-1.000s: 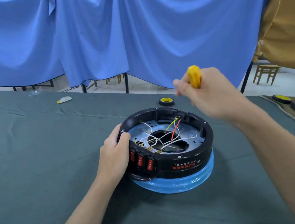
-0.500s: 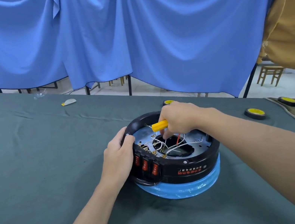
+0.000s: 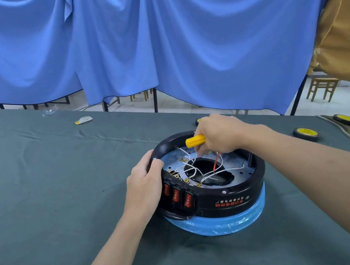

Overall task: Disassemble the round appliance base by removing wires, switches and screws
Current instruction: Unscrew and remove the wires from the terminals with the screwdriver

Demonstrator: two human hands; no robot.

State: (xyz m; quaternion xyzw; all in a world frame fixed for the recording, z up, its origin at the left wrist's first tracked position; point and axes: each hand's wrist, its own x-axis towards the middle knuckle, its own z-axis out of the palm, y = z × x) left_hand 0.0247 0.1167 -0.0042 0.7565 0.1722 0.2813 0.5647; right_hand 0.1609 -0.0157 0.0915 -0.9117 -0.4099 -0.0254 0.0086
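Forearms enter from the near edge and meet at the round appliance base (image 3: pixel 227 195). The base sits open side up near the middle of the green-draped worktop (image 3: pixel 41 202), with its lower part wrapped in blue plastic film (image 3: pixel 220 222). Three red rocker switches (image 3: pixel 177 196) are seated in the near-left wall of the housing, and a rim screw (image 3: pixel 224 192) shows on the near edge.

The left hand (image 3: pixel 144 184) steadies the base. Its fingers curl over the left rim just beside the switches, with the thumb lying on top of the rim. Inside, white and red wires (image 3: pixel 199 170) run from brass terminals behind the switches across the metal plate and its central opening.

At the far side of the base, the right hand (image 3: pixel 219 135) has its fingers wrapped round a yellow-handled screwdriver (image 3: pixel 195 141). The handle points left and the hand is lowered into the housing. The shaft and tip are hidden behind the hand, so what they touch cannot be told.

Judged step: working on a fastener or terminal on the inner plate, early in the disassembly, since wires, switches and rim screw are all in place. The next move calls for a square seating of the tip and firm counter-pressure from the left hand.

Beyond lie yellow-faced tape rolls (image 3: pixel 305 133) at right, a white scrap (image 3: pixel 84 119) at far left, and hanging blue drapes (image 3: pixel 176 38).
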